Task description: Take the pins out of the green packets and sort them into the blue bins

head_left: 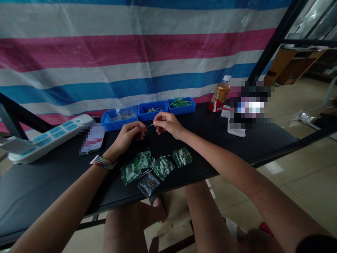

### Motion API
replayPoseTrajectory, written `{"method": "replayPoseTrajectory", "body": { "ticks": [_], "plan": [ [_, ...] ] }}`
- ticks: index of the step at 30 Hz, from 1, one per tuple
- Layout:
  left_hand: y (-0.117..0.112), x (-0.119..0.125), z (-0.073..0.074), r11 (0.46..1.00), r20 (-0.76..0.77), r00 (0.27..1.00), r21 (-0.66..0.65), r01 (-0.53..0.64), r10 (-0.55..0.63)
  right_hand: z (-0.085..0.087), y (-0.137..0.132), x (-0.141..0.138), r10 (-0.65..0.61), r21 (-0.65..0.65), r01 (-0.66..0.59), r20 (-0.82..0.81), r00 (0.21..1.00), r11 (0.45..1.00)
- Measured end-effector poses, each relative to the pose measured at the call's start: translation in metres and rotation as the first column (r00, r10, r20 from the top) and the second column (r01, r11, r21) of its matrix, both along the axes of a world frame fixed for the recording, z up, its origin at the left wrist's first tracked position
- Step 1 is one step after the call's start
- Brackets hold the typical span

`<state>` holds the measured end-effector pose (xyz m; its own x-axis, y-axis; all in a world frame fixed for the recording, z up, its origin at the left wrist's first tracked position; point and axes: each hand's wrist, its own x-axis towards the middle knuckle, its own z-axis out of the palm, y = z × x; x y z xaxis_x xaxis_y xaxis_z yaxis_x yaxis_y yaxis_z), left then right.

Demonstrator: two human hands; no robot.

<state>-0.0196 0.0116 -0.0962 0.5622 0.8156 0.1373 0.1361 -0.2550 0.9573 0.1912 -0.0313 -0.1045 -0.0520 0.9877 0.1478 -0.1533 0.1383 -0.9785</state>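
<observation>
Above the black table, my right hand (170,124) pinches a thin metal rod (150,125) between thumb and fingertips. The rod spans the small gap to my left hand (131,133), whose curled fingers close at its other end; exactly how they grip it is hidden. Nearer me lie several small green-tinted clear bags with pale slim pieces, among them one bag (182,157) at the right and another (162,167) in the middle. A clear bag with brass-coloured pins (149,183) lies at the table's front edge. Loose thin rods (143,174) rest between the bags.
Behind my hands stand three blue bins: a left bin (106,123) with clear bags, a middle bin (143,114) with metal pieces, a right bin (181,109) with green packets. A power strip (58,135) and phone (93,138) lie left; a drink bottle (220,95) stands right.
</observation>
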Motion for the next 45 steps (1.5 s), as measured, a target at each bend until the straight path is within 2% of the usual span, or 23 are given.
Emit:
{"method": "replayPoseTrajectory", "body": {
  "ticks": [3, 8, 18, 24, 26, 30, 32, 35, 37, 39, 40, 43, 45],
  "plan": [
    [0.002, 0.0, -0.002, 1.0, 0.012, 1.0, -0.018, -0.006, 0.006, -0.002, 0.002, -0.001, -0.037, 0.017, 0.037, 0.015, 0.999, 0.999],
    [-0.002, 0.001, 0.002, 0.998, -0.025, 0.999, 0.048, -0.033, 0.034, -0.003, 0.001, -0.001, -0.044, 0.019, 0.044, 0.008, 0.999, 0.999],
    [-0.002, 0.0, 0.004, 0.995, -0.019, 0.997, 0.073, -0.071, 0.072, -0.001, 0.0, 0.004, 0.087, -0.144, -0.09, -0.032, 0.996, 0.986],
    [-0.001, -0.001, 0.001, 0.995, -0.002, 0.998, 0.075, -0.066, 0.066, -0.003, 0.005, 0.003, 0.078, -0.096, -0.083, -0.06, 0.995, 0.992],
    [0.002, -0.002, 0.0, 0.997, 0.012, 0.999, 0.061, -0.053, 0.052, 0.0, 0.011, 0.004, 0.043, -0.055, -0.046, -0.065, 0.997, 0.997],
    [0.009, -0.007, -0.001, 0.997, 0.057, 0.996, 0.032, -0.07, 0.068, 0.004, 0.022, 0.015, -0.128, 0.022, 0.13, -0.061, 0.99, 0.991],
    [0.01, -0.008, 0.0, 0.995, 0.071, 0.993, 0.024, -0.095, 0.093, 0.002, 0.025, 0.022, -0.24, 0.073, 0.235, 0.065, 0.969, 0.969],
    [0.009, -0.008, 0.001, 0.994, 0.072, 0.991, 0.016, -0.11, 0.109, -0.004, 0.023, 0.025, -0.374, 0.197, 0.327, 0.298, 0.878, 0.924],
    [0.009, -0.008, 0.0, 0.994, 0.054, 0.993, 0.016, -0.109, 0.108, -0.007, 0.018, 0.021, -0.329, 0.257, 0.241, 0.392, 0.859, 0.936],
    [0.009, -0.009, -0.002, 0.994, 0.043, 0.993, 0.025, -0.109, 0.108, -0.008, 0.011, 0.013, -0.177, 0.293, 0.035, 0.473, 0.863, 0.955],
    [0.01, -0.009, -0.002, 0.993, 0.042, 0.993, 0.034, -0.111, 0.109, -0.008, 0.007, 0.007, -0.091, 0.312, -0.091, 0.522, 0.848, 0.946],
    [0.012, -0.011, -0.004, 0.991, 0.047, 0.993, 0.065, -0.113, 0.11, -0.007, -0.006, -0.005, 0.079, 0.344, -0.415, 0.683, 0.726, 0.842],
    [0.013, -0.011, -0.004, 0.991, 0.057, 0.992, 0.065, -0.113, 0.11, -0.005, -0.013, -0.01, 0.112, 0.324, -0.521, 0.759, 0.642, 0.789]
  ]
}}
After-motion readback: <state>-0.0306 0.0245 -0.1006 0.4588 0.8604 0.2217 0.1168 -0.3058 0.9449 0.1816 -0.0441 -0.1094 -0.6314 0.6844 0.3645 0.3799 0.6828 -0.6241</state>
